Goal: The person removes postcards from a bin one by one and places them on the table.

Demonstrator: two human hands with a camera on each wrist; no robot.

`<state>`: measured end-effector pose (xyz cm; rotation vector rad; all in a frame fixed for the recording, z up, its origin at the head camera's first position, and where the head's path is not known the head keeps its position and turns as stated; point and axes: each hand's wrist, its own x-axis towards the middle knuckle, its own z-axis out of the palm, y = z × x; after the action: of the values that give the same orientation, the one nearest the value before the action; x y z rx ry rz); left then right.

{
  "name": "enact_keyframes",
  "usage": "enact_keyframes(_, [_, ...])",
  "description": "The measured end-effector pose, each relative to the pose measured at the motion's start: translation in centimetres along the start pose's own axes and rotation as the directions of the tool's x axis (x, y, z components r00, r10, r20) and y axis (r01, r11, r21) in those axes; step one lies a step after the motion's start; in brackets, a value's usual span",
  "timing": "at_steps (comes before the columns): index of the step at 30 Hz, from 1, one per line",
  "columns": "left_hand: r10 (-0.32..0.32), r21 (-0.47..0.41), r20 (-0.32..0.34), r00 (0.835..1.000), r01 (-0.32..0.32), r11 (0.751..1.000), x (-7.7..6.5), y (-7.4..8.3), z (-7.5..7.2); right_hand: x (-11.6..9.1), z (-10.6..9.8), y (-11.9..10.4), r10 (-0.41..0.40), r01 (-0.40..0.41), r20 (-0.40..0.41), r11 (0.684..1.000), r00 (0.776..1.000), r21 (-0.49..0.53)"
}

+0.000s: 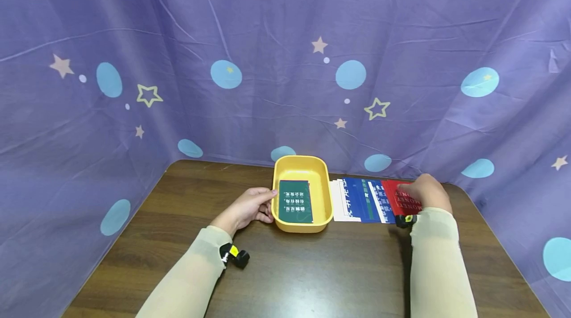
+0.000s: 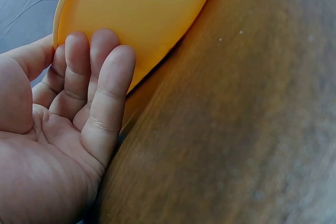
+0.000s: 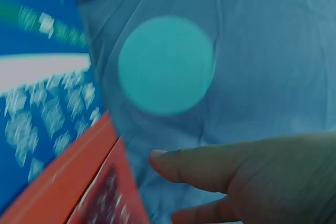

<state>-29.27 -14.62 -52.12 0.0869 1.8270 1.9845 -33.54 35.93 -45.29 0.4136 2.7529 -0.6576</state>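
At the table's far middle is a yellow plastic tray (image 1: 301, 228). Inside it lie dark green cards (image 1: 292, 201) with white writing, a sliver of red showing at their edge. My left hand (image 1: 249, 209) pinches the tray's left rim, thumb over the top and fingertips against the outer wall (image 2: 147, 19). To the right of the tray, overlapping cards form a row: white cards (image 1: 341, 204), blue cards (image 1: 359, 201) and red cards (image 1: 399, 199) at the end. Over the red end is my right hand (image 1: 428, 191); its thumb (image 3: 194, 166) points out straight, with a gap below it.
A brown wooden table (image 1: 285, 273) carries everything. Purple curtain (image 1: 285, 50) with stars and blue dots rises right behind the tray and cards, and along both sides. Each wrist wears a small black camera (image 1: 241, 258).
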Motion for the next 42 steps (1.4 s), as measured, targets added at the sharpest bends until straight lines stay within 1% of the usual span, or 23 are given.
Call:
enact_keyframes(3, [0.001, 0.003, 0.001, 1.0, -0.001, 1.0, 0.0, 0.0, 0.0, -0.3, -0.2, -1.1, -0.106, 0.106, -0.045, 0.994, 0.993, -0.003])
enact_keyframes(7, [0.01, 0.008, 0.003, 1.0, -0.01, 1.0, 0.0, -0.1, 0.0, -0.7, -0.1, -3.2, -0.254, 0.256, -0.075, 0.966, 0.964, 0.021])
enact_keyframes(9, [0.011, 0.008, 0.005, 1.0, -0.011, 1.0, 0.0, 0.0, 0.0, -1.1, 0.0, -4.4, -0.31, 0.313, -0.076, 0.949, 0.948, 0.042])
enact_keyframes(13, [0.01, 0.007, 0.007, 1.0, -0.01, 1.0, -0.1, 0.0, 0.0, -1.7, 0.8, -6.8, -0.381, 0.389, -0.097, 0.917, 0.919, 0.087])
enact_keyframes(16, [0.004, 0.003, 0.004, 1.0, -0.004, 1.0, -0.1, 0.0, -0.1, -2.1, 1.7, -8.7, -0.436, 0.45, -0.132, 0.886, 0.89, 0.109])
enact_keyframes(20, [0.002, 0.003, 0.0, 1.0, -0.002, 1.0, -0.1, 0.0, -0.1, -2.7, 3.2, -11.1, -0.501, 0.519, -0.147, 0.844, 0.853, 0.137])
enact_keyframes(23, [0.004, 0.003, 0.005, 1.0, -0.004, 1.0, -0.1, -0.1, -0.1, -3.3, 4.3, -12.7, -0.539, 0.556, -0.143, 0.818, 0.83, 0.144])
enact_keyframes(26, [0.007, 0.004, 0.01, 1.0, -0.007, 1.0, -0.1, 0.0, -0.1, -4.1, 5.0, -14.1, -0.563, 0.58, -0.142, 0.8, 0.814, 0.154])
enact_keyframes(30, [0.006, 0.008, 0.008, 1.0, -0.006, 1.0, 0.0, 0.2, -0.1, -5.0, 5.6, -15.8, -0.576, 0.59, -0.127, 0.782, 0.807, 0.201])
enact_keyframes(34, [0.001, 0.007, 0.009, 1.0, -0.001, 1.0, -0.1, 0.2, 0.0, -5.8, 6.1, -17.1, -0.592, 0.593, -0.084, 0.768, 0.801, 0.243])
enact_keyframes(35, [0.001, 0.006, 0.01, 1.0, -0.001, 1.0, -0.1, 0.2, 0.0, -6.0, 6.2, -17.4, -0.595, 0.591, -0.068, 0.767, 0.801, 0.25])
enact_keyframes(40, [0.001, -0.001, 0.015, 1.0, -0.001, 1.0, 0.0, 0.0, 0.0, -6.2, 7.2, -19.2, -0.578, 0.548, 0.03, 0.787, 0.815, 0.284])
enact_keyframes(42, [0.003, -0.002, 0.016, 1.0, -0.002, 1.0, 0.0, -0.1, 0.0, -6.1, 7.6, -20.3, -0.574, 0.538, 0.066, 0.797, 0.816, 0.275])
